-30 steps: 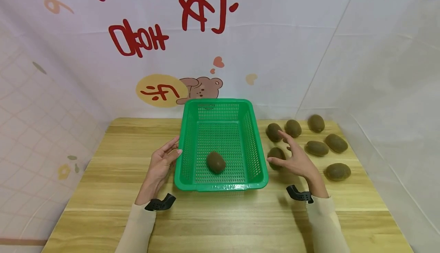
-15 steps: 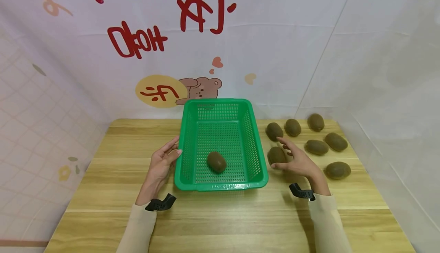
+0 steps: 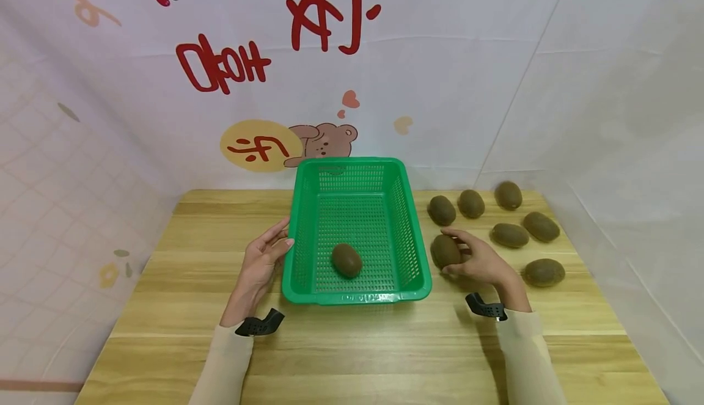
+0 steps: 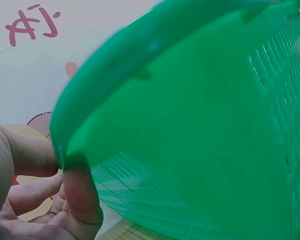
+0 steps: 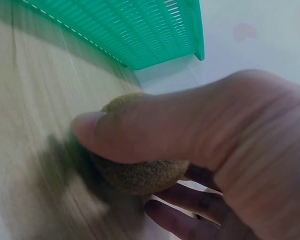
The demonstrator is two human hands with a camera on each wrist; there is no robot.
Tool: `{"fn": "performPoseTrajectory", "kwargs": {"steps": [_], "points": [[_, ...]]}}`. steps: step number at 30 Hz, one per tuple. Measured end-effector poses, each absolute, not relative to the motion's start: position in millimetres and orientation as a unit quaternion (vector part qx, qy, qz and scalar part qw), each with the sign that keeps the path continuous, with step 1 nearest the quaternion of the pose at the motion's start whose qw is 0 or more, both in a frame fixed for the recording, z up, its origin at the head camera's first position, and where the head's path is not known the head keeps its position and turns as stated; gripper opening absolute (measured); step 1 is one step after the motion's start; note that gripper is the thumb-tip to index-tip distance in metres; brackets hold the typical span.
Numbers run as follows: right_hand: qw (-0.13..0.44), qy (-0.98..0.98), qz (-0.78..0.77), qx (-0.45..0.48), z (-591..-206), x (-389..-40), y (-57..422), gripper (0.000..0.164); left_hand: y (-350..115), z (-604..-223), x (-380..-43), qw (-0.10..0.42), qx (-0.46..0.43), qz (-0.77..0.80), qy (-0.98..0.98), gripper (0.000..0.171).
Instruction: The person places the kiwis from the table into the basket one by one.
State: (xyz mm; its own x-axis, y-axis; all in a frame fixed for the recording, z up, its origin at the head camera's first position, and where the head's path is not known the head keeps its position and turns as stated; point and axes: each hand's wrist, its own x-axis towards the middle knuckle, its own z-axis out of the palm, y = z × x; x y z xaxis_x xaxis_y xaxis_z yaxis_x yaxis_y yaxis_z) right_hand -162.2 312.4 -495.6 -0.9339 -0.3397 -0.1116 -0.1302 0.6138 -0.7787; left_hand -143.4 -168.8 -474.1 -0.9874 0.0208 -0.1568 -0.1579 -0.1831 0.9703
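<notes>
A green plastic basket [image 3: 357,298] stands mid-table, with one brown kiwi [image 3: 347,261] lying inside near its front. My left hand [image 3: 261,267] pinches the basket's left rim; in the left wrist view the thumb and a finger [image 4: 81,197] meet at that rim. To the right of the basket, my right hand [image 3: 480,261] grips another kiwi [image 3: 445,251] between thumb and fingers. Seen from the right wrist, the thumb [image 5: 135,127] lies across this kiwi [image 5: 140,176], close over the wooden table.
Several more kiwis lie at the right: one kiwi [image 3: 442,210] just behind the right hand, others farther right, such as the kiwi [image 3: 544,272] near the wrist. A white printed cloth [image 3: 440,75] hangs behind the wooden table [image 3: 385,356].
My right hand has moved slightly right and closed its thumb and fingers around the nearest kiwi. My left hand and the basket have kept their places.
</notes>
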Motion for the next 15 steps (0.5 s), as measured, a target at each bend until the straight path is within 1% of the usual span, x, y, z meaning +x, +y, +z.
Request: {"fn": "performPoseTrajectory", "kwargs": {"steps": [4, 9, 15], "points": [[0.126, 0.881, -0.437, -0.132, -495.1, -161.6, 311.2, 0.09, -169.9, -475.0, -142.7, 0.058, -0.049, 0.765, 0.64, 0.059], [0.114, 0.885, -0.43, -0.135, -495.4, -162.2, 310.9, 0.086, -170.6, -475.8, -142.4, 0.056, -0.048, 0.76, 0.646, 0.058], [0.105, 0.891, -0.424, -0.128, -498.4, -162.1, 312.6, 0.085, -169.9, -477.7, -143.7, 0.058, -0.051, 0.765, 0.64, 0.057]]}}
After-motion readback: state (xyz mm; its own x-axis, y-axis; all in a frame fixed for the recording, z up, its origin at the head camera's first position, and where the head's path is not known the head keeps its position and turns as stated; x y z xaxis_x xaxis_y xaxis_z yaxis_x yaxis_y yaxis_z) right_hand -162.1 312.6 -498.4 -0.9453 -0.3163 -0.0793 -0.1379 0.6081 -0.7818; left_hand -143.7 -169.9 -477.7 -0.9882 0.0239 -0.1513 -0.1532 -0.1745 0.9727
